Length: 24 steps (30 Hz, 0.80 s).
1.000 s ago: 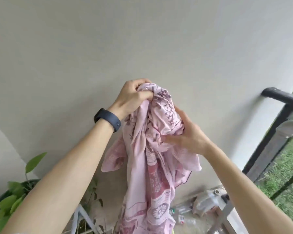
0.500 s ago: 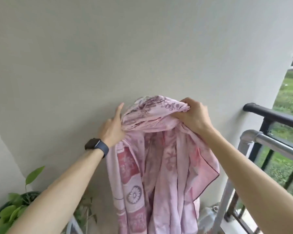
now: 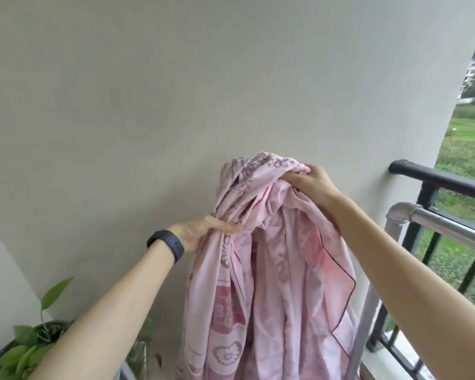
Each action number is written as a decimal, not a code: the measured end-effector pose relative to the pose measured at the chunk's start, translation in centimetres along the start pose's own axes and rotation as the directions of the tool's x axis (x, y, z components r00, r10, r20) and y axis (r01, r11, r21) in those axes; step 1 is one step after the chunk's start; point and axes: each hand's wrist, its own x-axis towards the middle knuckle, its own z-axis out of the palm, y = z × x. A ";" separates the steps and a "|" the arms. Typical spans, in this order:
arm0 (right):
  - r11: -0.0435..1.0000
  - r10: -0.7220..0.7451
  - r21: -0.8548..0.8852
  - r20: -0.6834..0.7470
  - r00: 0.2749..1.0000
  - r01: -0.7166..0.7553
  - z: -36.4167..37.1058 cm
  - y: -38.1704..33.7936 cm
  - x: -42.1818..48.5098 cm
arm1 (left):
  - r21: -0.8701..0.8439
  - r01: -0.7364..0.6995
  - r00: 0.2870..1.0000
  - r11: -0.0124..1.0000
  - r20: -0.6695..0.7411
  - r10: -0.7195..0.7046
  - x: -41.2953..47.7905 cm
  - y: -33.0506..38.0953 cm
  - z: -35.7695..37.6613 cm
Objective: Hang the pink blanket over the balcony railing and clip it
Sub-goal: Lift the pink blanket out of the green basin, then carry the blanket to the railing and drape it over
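**A:** Where is the blanket (image 3: 272,270) hanging at this point?

**B:** It is hanging in the air in front of the wall (image 3: 176,91). Only the two hands are carrying it, and it is not yet lying over the railing (image 3: 444,182).

**A:** Why is the right hand (image 3: 310,182) sitting so high?

**B:** Its fingers are clamping round a bunched wad of cloth at the very top. I judge that most of the weight is hanging from that fist, so the long part is dropping straight down and out of the bottom of the view.

**A:** And the other one?

**B:** The left hand (image 3: 203,231), the one wearing the wristband (image 3: 166,246), is gripping a gathered fold lower down and to the left, with the thumb lying along the top of the cloth. To me it is drawing the bundle sideways, probably looking for an edge so the blanket can open out.

**A:** How is the railing lying relative to all this?

**B:** It is running off to the right from the wall, with a steel bar (image 3: 450,229) lower and nearer the person. The blanket's right folds are hanging just beside that bar's upright post. I cannot tell whether they are touching it.

**A:** So how far along is the job?

**B:** It is only starting, I would say. Nothing is draped over the railing, and no clip is showing anywhere.

**A:** Is anything looking troublesome?

**B:** The cloth is hanging twisted and rope-like near the top. Thrown over the railing like that, it would likely be sitting in a lump. The plant (image 3: 25,349) at the lower left is standing well apart, so it is not getting in the way.
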 end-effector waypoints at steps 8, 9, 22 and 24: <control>0.995 0.046 0.070 0.253 0.966 -0.066 -0.7 0.6 0.4 | 0.279 -0.041 0.990 0.959 -0.117 0.076 2.0 1.2 -1.5; 0.999 0.037 0.005 0.246 0.969 -0.040 -0.8 1.0 0.4 | 0.258 -0.074 0.966 0.963 -0.222 0.134 2.1 1.6 -2.4; 0.732 0.264 -0.678 0.196 0.944 -0.064 3.9 7.8 1.8 | 0.407 -0.423 0.621 0.810 -0.521 0.586 4.2 7.7 -2.5; 0.637 0.195 -0.765 0.039 0.980 -0.096 2.0 7.0 2.8 | 0.671 -0.246 0.644 0.699 -0.426 0.635 3.2 7.9 -4.3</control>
